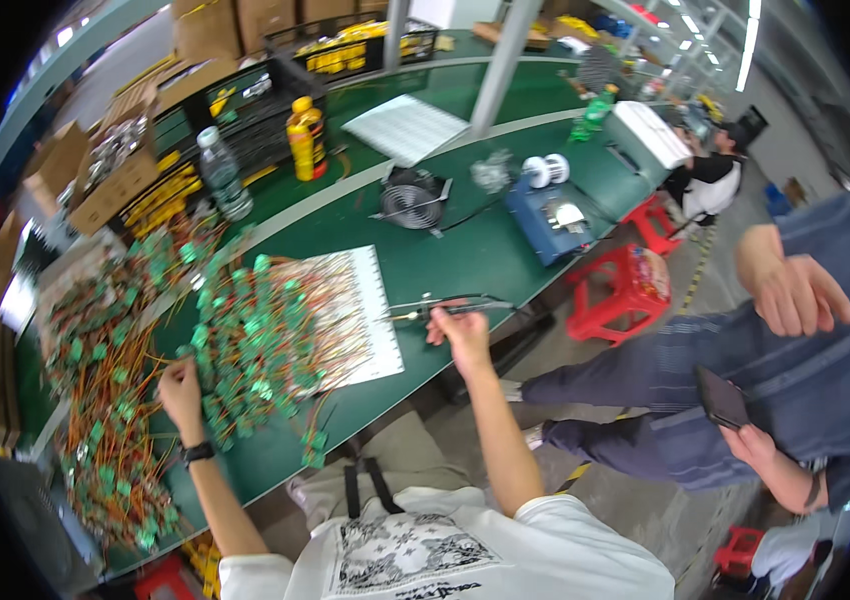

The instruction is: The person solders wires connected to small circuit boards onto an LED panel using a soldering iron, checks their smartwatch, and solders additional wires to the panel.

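Note:
My right hand (462, 338) is closed around a soldering iron (407, 316), a thin tool whose tip points left toward a white board (377, 340). Along that board lie rows of orange and red wires ending in small green circuit boards (260, 340). My left hand (181, 392), with a black band at the wrist, has its fingers drawn together between these rows and a large tangled heap of similar wired boards (110, 400). What those fingers pinch, if anything, is too small to make out.
Beyond the board stand a black fan (413, 203), a blue soldering station (548, 222) and a white spool (546, 170). Bottles (225, 175) and black crates line the back left. At right, a person holding a phone (722, 398) stands beside red stools (622, 290).

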A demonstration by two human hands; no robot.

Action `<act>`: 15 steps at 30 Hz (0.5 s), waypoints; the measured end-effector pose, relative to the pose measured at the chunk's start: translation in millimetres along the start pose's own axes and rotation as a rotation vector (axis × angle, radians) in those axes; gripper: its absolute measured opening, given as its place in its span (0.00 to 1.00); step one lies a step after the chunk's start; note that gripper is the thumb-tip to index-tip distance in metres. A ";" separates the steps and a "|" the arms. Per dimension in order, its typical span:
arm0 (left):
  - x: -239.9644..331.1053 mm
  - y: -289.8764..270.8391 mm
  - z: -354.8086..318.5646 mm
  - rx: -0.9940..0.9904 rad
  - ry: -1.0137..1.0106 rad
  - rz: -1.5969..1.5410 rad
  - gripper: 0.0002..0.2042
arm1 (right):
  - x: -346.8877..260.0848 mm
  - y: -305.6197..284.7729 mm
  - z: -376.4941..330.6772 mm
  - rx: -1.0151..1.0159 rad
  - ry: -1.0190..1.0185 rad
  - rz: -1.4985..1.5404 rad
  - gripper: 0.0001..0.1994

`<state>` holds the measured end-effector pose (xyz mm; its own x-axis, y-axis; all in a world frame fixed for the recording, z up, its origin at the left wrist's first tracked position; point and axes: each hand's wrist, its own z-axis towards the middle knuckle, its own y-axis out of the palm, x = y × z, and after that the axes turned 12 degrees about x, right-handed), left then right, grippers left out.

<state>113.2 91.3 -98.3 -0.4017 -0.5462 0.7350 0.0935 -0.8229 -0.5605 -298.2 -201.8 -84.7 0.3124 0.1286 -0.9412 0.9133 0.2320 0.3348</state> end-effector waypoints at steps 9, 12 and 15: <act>42.2 10.4 11.5 -0.072 -0.084 0.406 0.30 | -3.6 -8.1 6.7 -0.001 0.008 -0.029 0.09; 24.8 15.1 15.3 -0.026 -0.081 0.316 0.28 | -7.8 1.9 9.5 0.004 0.038 -0.037 0.10; 30.3 12.8 11.6 -0.057 -0.134 0.222 0.25 | -10.8 10.7 14.9 0.032 0.062 -0.018 0.10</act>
<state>112.8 62.4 -78.7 -0.2522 -0.7312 0.6339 0.1127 -0.6728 -0.7312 -287.9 -215.1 -71.6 0.2803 0.1846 -0.9420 0.9267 0.2038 0.3157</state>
